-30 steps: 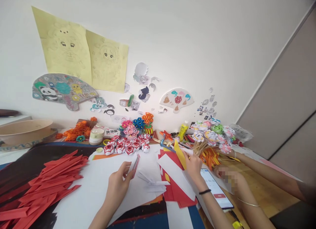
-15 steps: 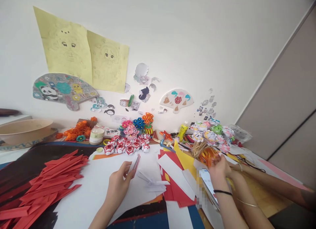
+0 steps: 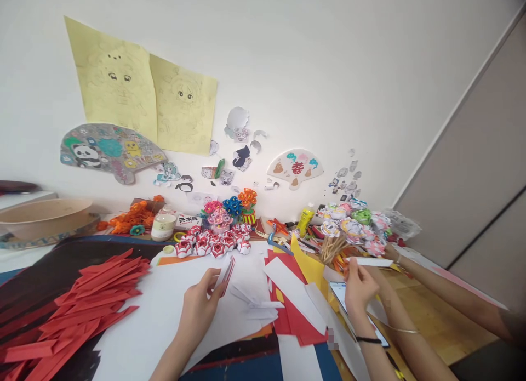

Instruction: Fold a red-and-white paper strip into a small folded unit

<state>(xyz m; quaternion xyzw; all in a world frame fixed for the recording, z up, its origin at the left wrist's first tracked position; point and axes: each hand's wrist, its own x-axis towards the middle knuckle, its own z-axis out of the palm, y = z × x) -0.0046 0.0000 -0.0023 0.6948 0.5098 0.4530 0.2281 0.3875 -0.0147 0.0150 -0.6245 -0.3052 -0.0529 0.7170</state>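
My left hand [image 3: 200, 307] is closed on a folded red-and-white paper strip [image 3: 226, 273], held upright over a big white sheet [image 3: 164, 310]. My right hand [image 3: 359, 289], with a black band on its wrist, pinches the left end of a white paper strip [image 3: 370, 262] held level above a phone [image 3: 339, 291]. Another person's hand [image 3: 390, 254] is at the strip's far end, and that person's forearm with a thin bangle [image 3: 405, 330] lies beside my right arm.
A heap of red paper strips [image 3: 82, 310] covers the left. Red and white sheets [image 3: 293, 307] overlap in the middle. Red-and-white paper flowers [image 3: 211, 244], paper flowers on sticks [image 3: 349, 227], a jar [image 3: 161, 227], a yellow bottle [image 3: 304, 221] and a bowl [image 3: 41, 216] line the wall.
My right hand moved right from the yellow and red sheets, passed over the phone and now pinches a white strip. My left hand has stayed put with its folded strip.
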